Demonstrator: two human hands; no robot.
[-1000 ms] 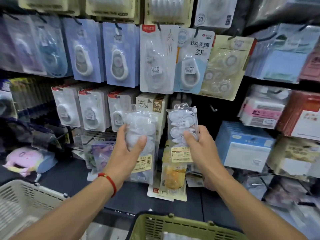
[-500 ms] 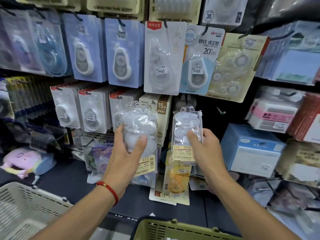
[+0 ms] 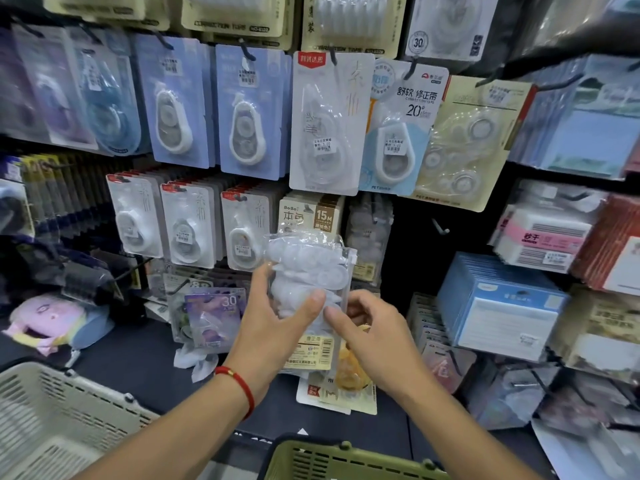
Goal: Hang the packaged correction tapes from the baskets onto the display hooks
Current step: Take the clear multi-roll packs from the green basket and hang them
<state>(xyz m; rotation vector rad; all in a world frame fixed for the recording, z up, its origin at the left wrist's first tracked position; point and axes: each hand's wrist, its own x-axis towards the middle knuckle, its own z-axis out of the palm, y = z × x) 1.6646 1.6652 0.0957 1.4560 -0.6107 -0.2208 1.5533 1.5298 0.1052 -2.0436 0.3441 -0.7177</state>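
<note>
My left hand (image 3: 277, 317) grips a stack of clear bags of white correction tapes (image 3: 308, 271) in front of the display wall. My right hand (image 3: 377, 330) is at the stack's lower right edge, its thumb on the front of a bag and its fingers curled behind it. Another clear bag of tapes (image 3: 369, 233) hangs on a hook just behind and to the right. A bare hook (image 3: 440, 228) sticks out further right. Carded correction tapes (image 3: 246, 133) fill the rows above.
A beige basket (image 3: 52, 410) stands at the lower left and a green basket (image 3: 346, 462) at the bottom middle. Loose packs (image 3: 214, 317) lie on the dark shelf. Boxes of blue packs (image 3: 498, 306) and sticky notes (image 3: 540, 237) crowd the right.
My right hand lifted its bag onto the hook to the right, let go, and came down to the stack. My left hand shifted right with the stack.
</note>
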